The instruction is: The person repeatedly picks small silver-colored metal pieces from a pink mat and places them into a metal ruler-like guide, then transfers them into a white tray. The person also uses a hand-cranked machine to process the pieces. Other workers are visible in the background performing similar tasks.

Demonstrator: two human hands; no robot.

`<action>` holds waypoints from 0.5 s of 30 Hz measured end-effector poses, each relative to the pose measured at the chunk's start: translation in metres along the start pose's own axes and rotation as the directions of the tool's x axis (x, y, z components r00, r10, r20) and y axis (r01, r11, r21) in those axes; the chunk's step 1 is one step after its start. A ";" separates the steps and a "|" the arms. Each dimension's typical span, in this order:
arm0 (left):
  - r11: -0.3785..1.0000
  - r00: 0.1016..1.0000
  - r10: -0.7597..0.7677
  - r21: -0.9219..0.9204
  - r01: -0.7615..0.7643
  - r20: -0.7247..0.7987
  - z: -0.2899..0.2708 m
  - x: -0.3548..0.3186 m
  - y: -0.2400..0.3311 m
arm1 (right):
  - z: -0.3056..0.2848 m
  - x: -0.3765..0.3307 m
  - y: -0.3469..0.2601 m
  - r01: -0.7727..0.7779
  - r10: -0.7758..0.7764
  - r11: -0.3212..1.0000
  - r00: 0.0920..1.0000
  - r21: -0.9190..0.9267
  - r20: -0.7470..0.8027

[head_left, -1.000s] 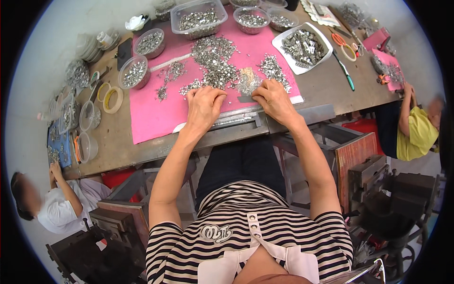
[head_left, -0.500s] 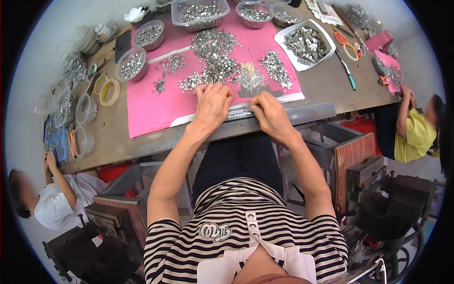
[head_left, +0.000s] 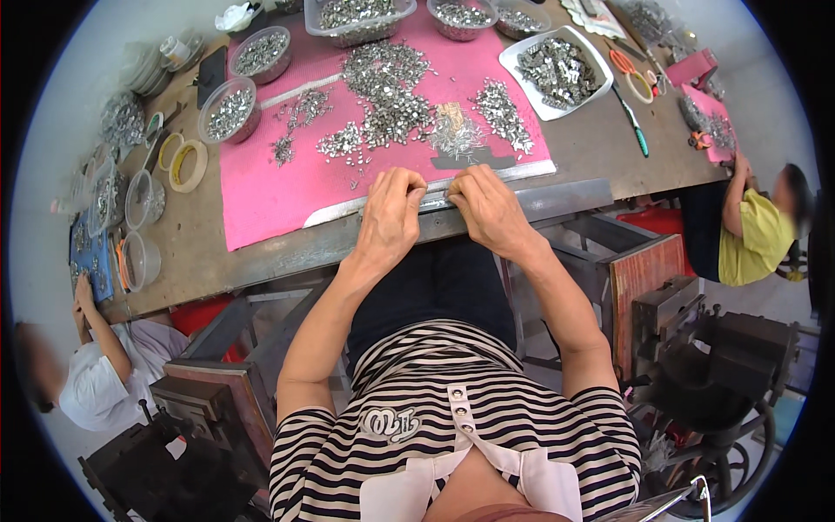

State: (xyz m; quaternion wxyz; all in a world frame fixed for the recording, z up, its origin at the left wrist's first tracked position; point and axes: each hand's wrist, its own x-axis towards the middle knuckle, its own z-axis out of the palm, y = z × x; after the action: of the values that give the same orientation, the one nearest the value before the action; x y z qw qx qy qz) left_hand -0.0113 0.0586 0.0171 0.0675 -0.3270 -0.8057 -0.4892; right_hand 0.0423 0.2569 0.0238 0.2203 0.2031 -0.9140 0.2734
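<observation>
The fingers (head_left: 410,183) of the left hand (head_left: 390,222) are bending into a narrow pinch with the thumb over a slim metal rail (head_left: 434,201), and those of the right hand (head_left: 493,215) are forming a similar pinch just beside. From where I'm standing, I can't tell whether the tips are meeting or gripping a small piece. The rail is lying between both hands, along the near edge of the desk (head_left: 196,257) and a pink mat (head_left: 278,196). Just beyond, a heap of thin silvery pins (head_left: 456,136) is lying against a flat grey strip (head_left: 487,163). Farther out, small metal pieces (head_left: 393,113) are spreading over the mat, and a white dish (head_left: 545,112) is holding more. A person in white (head_left: 97,387) is sitting leftward, another in yellow (head_left: 755,237) rightward.
</observation>
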 end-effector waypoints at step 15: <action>0.999 0.999 0.043 -0.032 -0.043 0.001 0.001 0.000 -0.001 | -0.009 0.004 0.000 0.087 -0.078 0.994 0.990 -0.067 0.118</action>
State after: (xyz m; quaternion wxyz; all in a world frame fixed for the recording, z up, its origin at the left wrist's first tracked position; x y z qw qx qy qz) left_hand -0.0121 0.0591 0.0157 0.0721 -0.3456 -0.7906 -0.5004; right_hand 0.0413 0.2612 0.0330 0.1854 0.2482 -0.9253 0.2188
